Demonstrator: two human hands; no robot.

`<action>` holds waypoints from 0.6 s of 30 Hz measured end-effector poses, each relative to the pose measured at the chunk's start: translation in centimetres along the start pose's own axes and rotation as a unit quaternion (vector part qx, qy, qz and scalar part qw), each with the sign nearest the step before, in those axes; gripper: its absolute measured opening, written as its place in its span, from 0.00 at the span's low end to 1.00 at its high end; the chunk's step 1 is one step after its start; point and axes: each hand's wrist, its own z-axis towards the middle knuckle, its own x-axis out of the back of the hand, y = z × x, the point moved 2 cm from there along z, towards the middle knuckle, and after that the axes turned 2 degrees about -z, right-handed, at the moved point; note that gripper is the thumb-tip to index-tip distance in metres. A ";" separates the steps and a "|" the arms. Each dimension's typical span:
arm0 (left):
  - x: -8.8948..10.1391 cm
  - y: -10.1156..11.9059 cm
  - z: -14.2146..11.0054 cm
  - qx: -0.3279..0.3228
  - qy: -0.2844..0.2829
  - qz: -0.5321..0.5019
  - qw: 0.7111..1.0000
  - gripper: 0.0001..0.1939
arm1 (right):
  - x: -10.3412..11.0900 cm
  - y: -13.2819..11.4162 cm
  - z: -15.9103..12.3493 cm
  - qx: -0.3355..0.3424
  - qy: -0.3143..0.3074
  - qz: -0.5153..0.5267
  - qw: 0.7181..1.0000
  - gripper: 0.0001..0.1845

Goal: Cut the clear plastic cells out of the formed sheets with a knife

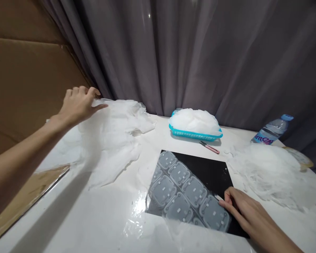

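My left hand (81, 102) is raised at the far left edge of a pile of thin white sheets (116, 130). Its thumb and fingers are apart, and the thumb lies over the white material. My right hand (244, 211) is closed in a pinch at the right edge of a translucent sheet (195, 191) patterned with rounded squares and small light dots. That sheet lies slantwise over a black board (208, 168) on the white table. The tips of some right-hand fingers are hidden.
A turquoise basket (197, 136) heaped with white pieces stands at the back. Near it lie pink-handled thread snips (210, 147). At right are a tilted water bottle (272, 130), a tape roll (301, 158) and tangled white scraps (271, 172). Cardboard (23, 80) stands at left.
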 end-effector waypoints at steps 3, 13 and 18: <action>-1.8 1.7 -1.7 -0.064 0.029 -0.014 0.997 0.28 | -0.5 -0.1 0.0 -0.031 0.047 0.034 0.998 0.17; -9.5 15.2 -15.0 -0.255 -0.158 -0.198 0.933 0.30 | -3.0 -1.4 0.4 -0.066 -0.020 0.059 0.996 0.15; -10.5 20.3 -21.5 -0.251 -0.100 -0.170 0.948 0.43 | -1.1 -2.9 0.2 -0.098 -0.138 0.067 0.983 0.13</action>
